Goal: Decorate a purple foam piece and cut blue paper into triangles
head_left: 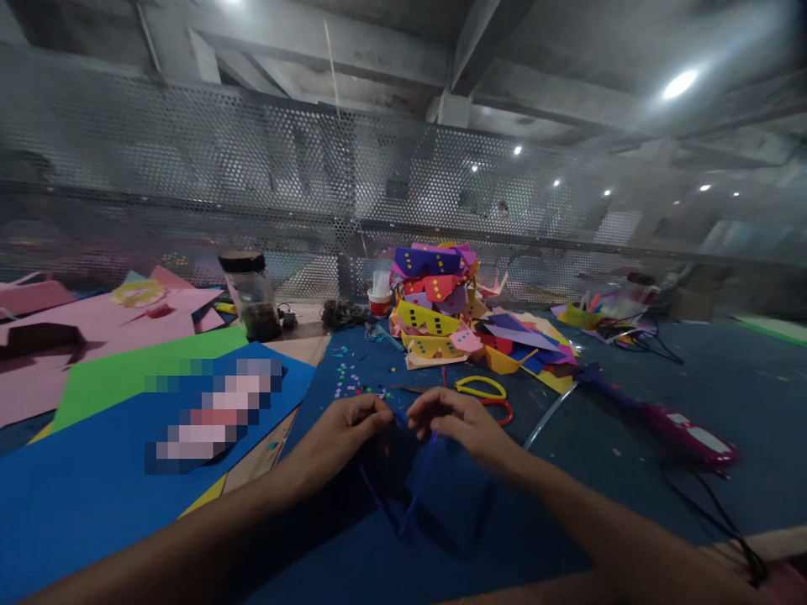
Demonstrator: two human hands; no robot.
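A folded dark-blue paper piece (409,519), blurred and hard to tell from the blue table, hangs in a V shape below both hands. My left hand (349,427) pinches it near one upper end, thumb against the fingers. My right hand (459,423) faces it from the other side, fingers curled around the other upper end; the exact grip is partly hidden. Just beyond the right hand lie scissors (482,386) with one yellow and one red handle loop, their blades pointing left. Small coloured paper cuttings (346,382) are scattered past the left hand.
A stack of paper glasses (432,323) stands ahead, paper scraps (523,336) beside it. On the right lie a purple glue gun (690,435), its cord, and a clear glue stick (550,413). Blue sheets (94,487), a lidded jar (249,294) and a paper cup (379,302) are leftward.
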